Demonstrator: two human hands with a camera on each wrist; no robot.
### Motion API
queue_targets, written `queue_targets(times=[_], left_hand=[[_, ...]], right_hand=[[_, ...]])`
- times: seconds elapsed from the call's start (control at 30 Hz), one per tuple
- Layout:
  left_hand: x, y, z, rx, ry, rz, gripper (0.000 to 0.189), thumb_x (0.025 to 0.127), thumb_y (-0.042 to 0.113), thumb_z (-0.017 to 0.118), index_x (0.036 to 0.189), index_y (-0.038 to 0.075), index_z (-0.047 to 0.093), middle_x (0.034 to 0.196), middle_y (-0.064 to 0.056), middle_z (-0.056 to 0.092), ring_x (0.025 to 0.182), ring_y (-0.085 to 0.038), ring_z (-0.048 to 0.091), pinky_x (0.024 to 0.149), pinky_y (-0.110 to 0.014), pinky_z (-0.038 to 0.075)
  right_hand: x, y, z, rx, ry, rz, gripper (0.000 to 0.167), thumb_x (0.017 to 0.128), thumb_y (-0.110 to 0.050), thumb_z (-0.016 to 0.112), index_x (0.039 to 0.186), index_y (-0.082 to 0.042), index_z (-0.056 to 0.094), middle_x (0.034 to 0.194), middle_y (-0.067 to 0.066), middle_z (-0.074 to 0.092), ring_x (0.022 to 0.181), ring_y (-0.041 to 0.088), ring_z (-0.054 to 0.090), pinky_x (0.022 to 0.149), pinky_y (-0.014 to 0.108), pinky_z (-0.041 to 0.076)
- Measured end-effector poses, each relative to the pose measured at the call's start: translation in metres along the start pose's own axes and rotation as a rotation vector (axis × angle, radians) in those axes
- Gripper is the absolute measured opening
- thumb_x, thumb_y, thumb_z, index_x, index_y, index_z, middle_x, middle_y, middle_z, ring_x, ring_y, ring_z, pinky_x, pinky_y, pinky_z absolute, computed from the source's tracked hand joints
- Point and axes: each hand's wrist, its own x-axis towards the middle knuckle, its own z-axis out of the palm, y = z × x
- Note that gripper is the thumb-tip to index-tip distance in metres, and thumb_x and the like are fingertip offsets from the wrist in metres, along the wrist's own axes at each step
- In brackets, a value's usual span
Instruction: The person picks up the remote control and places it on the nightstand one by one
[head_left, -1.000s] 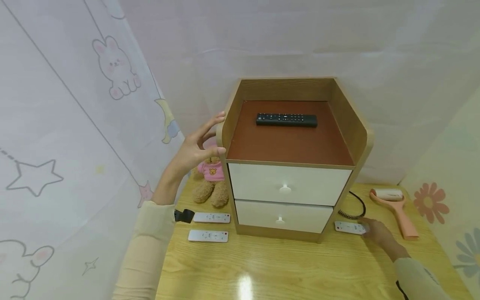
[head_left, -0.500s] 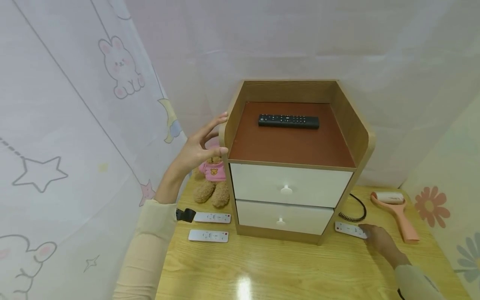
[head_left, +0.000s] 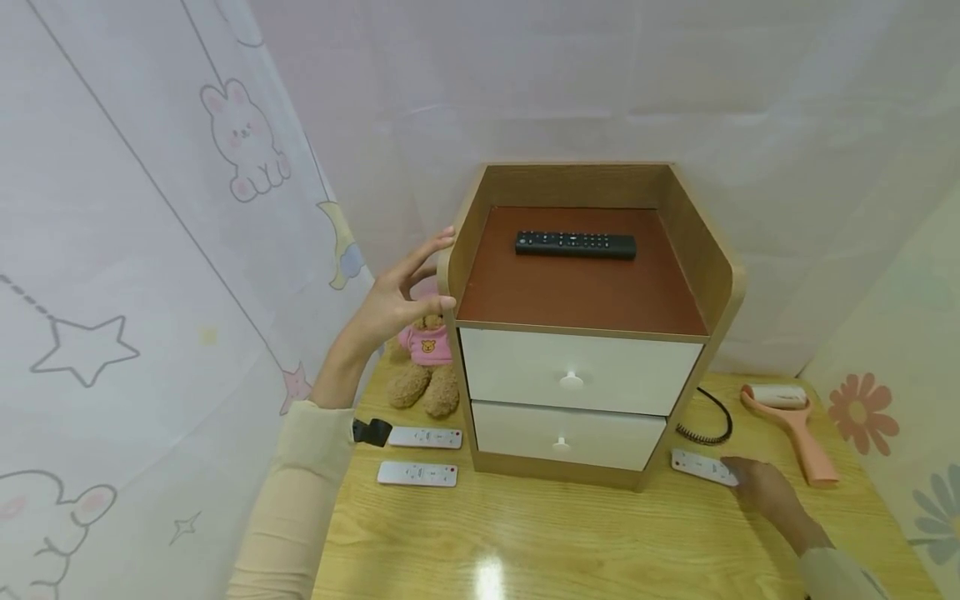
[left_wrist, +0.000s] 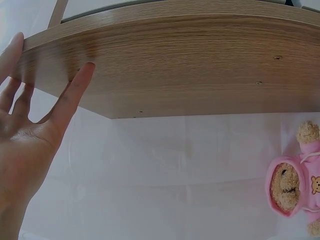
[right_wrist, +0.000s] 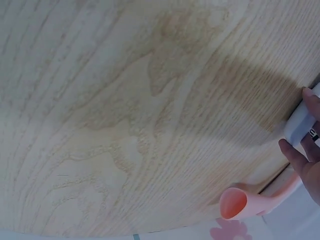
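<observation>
My left hand [head_left: 384,307] rests against the left side wall of a small wooden cabinet [head_left: 577,300] with two white drawers. Its fingers and thumb are spread and fairly straight, touching the panel in the left wrist view. At the right of the cabinet, my right hand [head_left: 767,493] pinches the near end of a white remote control [head_left: 702,467] low over the table. In the right wrist view, the thumb and a finger lie on opposite edges of that remote. A black remote [head_left: 575,244] lies across the brown top shelf.
Left of the cabinet lie two more white remotes [head_left: 417,473] and a black strap [head_left: 372,431]; behind them sits a teddy bear [head_left: 429,350] in a pink hoodie. A pink lint roller [head_left: 801,435] and a black coiled cord [head_left: 705,433] lie at the right. Printed curtains surround the table [head_left: 585,533].
My right hand has shifted slightly towards me, and the white remote in it has turned, its held end coming nearer. The left hand stays on the cabinet's side.
</observation>
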Motion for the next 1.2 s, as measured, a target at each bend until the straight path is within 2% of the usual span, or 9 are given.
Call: queue_targets(times=[0.17,0.33,0.6,0.73,0.83,0.9,0.97,1.13,1.2], left_hand=[[0.0,0.0,0.0,0.006,0.001,0.004,0.072,0.087,-0.011,0.063,0.149,0.004,0.031,0.159,-0.002,0.021,0.132,-0.035,0.039,0.081,-0.029,0.056],[0.0,0.001,0.0,0.013,0.005,0.006,0.071,0.087,-0.01,0.063,0.149,0.004,0.031,0.159,-0.002,0.021,0.131,-0.035,0.039,0.081,-0.029,0.056],[0.0,0.0,-0.001,0.012,0.003,-0.025,0.072,0.088,-0.006,0.065,0.15,0.01,0.032,0.159,0.005,0.022,0.132,-0.032,0.039,0.084,-0.031,0.055],[0.0,-0.001,0.0,0.009,0.002,-0.026,0.072,0.088,-0.005,0.065,0.15,0.01,0.032,0.159,0.005,0.022,0.132,-0.033,0.038,0.083,-0.031,0.055],[0.0,-0.001,0.0,0.013,0.005,-0.025,0.072,0.088,-0.005,0.065,0.15,0.009,0.032,0.159,0.004,0.022,0.132,-0.033,0.039,0.084,-0.031,0.055],[-0.001,-0.001,0.0,0.018,0.007,-0.025,0.072,0.088,-0.005,0.065,0.15,0.009,0.032,0.159,0.004,0.023,0.132,-0.032,0.039,0.086,-0.032,0.054],[-0.001,-0.001,0.001,0.021,0.008,-0.024,0.071,0.088,-0.005,0.065,0.15,0.009,0.032,0.159,0.004,0.023,0.132,-0.031,0.039,0.087,-0.032,0.054],[0.0,-0.001,0.0,0.013,0.007,-0.018,0.072,0.088,-0.005,0.065,0.15,0.009,0.032,0.159,0.004,0.023,0.132,-0.031,0.039,0.086,-0.032,0.054],[0.001,-0.001,0.0,0.009,0.007,-0.015,0.072,0.088,-0.005,0.065,0.15,0.009,0.032,0.159,0.004,0.023,0.131,-0.031,0.039,0.085,-0.032,0.055]], right_hand=[[-0.009,-0.001,-0.005,0.01,0.004,-0.004,0.05,0.07,0.0,0.08,0.117,0.006,0.063,0.102,0.025,0.067,0.077,0.038,0.066,0.067,0.051,0.054],[-0.015,-0.006,-0.015,0.023,0.066,-0.028,0.054,0.069,-0.002,0.081,0.119,0.006,0.062,0.095,0.022,0.069,0.059,0.013,0.057,0.052,0.032,0.049],[-0.014,-0.012,-0.033,-0.021,0.295,-0.204,0.054,0.058,0.009,0.082,0.109,0.009,0.064,0.101,0.025,0.068,0.08,0.04,0.066,0.064,0.046,0.055],[-0.011,-0.019,-0.048,-0.052,0.355,-0.235,0.053,0.056,0.007,0.083,0.106,0.008,0.065,0.099,0.023,0.068,0.059,0.018,0.063,0.05,0.029,0.05],[-0.009,-0.026,-0.062,-0.033,0.365,-0.208,0.052,0.058,0.007,0.082,0.107,0.006,0.065,0.094,0.023,0.067,0.045,-0.001,0.043,0.041,0.021,0.037],[-0.008,-0.03,-0.072,-0.016,0.355,-0.184,0.052,0.061,0.006,0.082,0.11,0.006,0.064,0.091,0.023,0.067,0.046,-0.006,0.034,0.04,0.02,0.031],[-0.007,-0.034,-0.083,-0.019,0.379,-0.195,0.056,0.059,0.005,0.083,0.112,0.005,0.064,0.082,0.021,0.067,0.046,-0.005,0.038,0.04,0.021,0.033],[-0.002,-0.044,-0.11,-0.027,0.435,-0.252,0.065,0.065,-0.008,0.084,0.127,-0.003,0.062,0.064,0.016,0.062,0.042,-0.005,0.035,0.036,0.018,0.03],[-0.001,-0.049,-0.119,-0.04,0.464,-0.255,0.053,0.078,-0.03,0.075,0.123,-0.004,0.064,0.062,0.016,0.06,0.042,-0.007,0.026,0.034,0.017,0.025]])
